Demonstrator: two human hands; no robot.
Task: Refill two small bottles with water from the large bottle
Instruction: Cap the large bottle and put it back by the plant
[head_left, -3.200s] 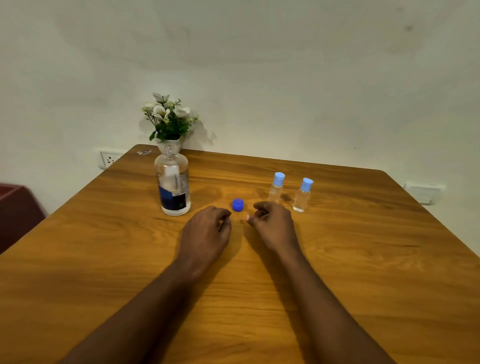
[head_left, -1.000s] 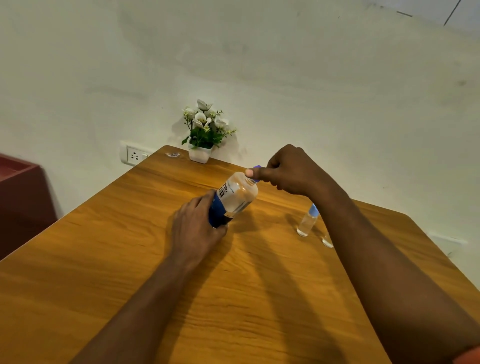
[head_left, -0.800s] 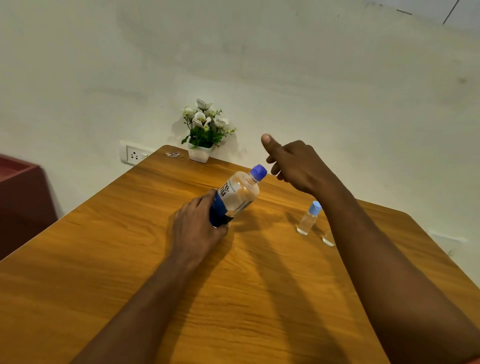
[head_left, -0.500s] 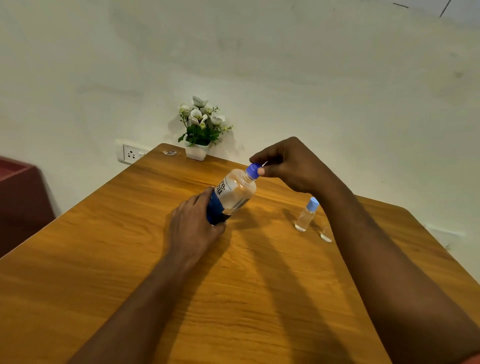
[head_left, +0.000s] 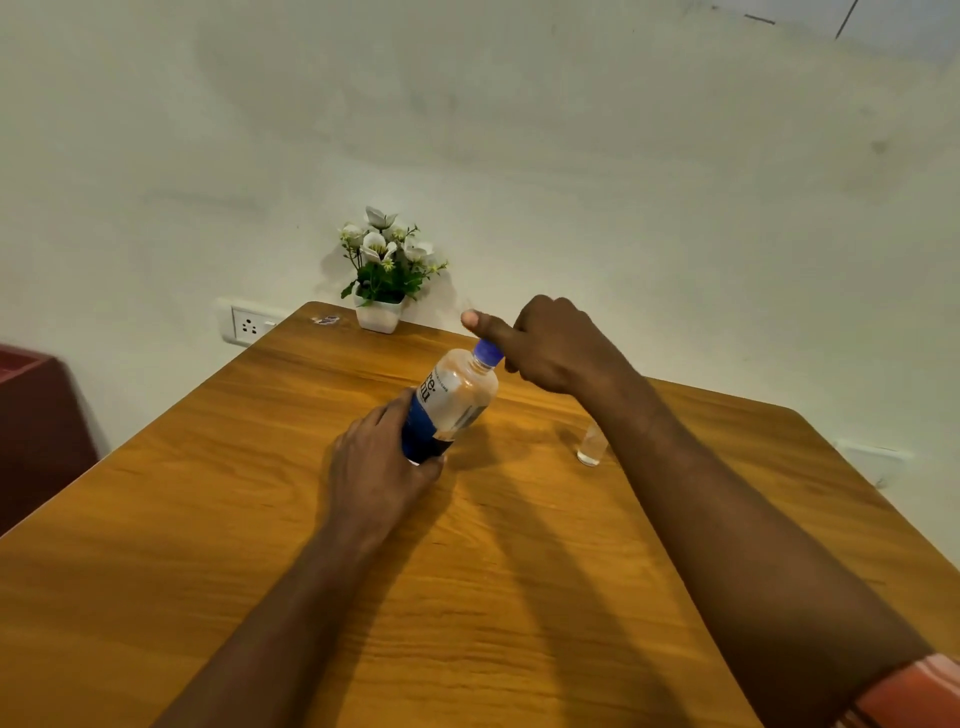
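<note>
One large bottle tilted — left hand gripping its blue-labelled base, right hand pinching blue cap, lettering partly hidden

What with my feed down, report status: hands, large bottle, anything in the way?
Left hand grips tilted large bottle near its base. Right hand grips its blue cap. One small bottle partly hidden behind right forearm; nothing blocking.
</note>
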